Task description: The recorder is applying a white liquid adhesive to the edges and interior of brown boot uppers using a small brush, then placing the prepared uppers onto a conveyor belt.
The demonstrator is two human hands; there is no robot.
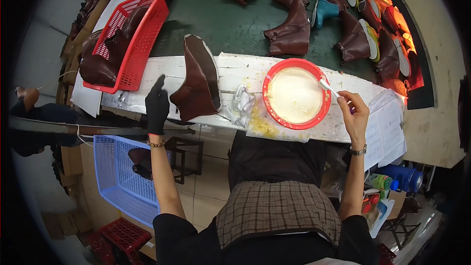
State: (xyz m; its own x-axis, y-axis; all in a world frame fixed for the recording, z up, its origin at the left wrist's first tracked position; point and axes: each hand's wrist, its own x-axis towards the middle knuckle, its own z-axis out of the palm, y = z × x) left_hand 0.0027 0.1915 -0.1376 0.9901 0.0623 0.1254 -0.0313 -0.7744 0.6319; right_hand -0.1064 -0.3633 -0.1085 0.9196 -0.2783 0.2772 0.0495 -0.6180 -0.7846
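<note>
My left hand (157, 105), in a black glove, hangs open with its fingers stretched out, just left of a brown leather boot upper (192, 86) and holding nothing. That upper stands on the white bench board (230, 68), its pale lining edge showing. My right hand (354, 118) pinches a slim white stick, which looks like a small brush (327, 87), its tip at the right rim of a red bowl (265, 91). Cream-coloured liquid fills much of the bowl. Beside it lie a crumpled whitish cloth or plastic (242, 102) and a yellow-stained sheet (265, 128).
A red basket (142, 39) of brown boot uppers stands at left, a blue basket (130, 189) below it. Across the green belt (206, 10) lie several brown boots (292, 29), some on coloured lasts, near a glowing orange heater (405, 24). Papers (385, 132) hang at right.
</note>
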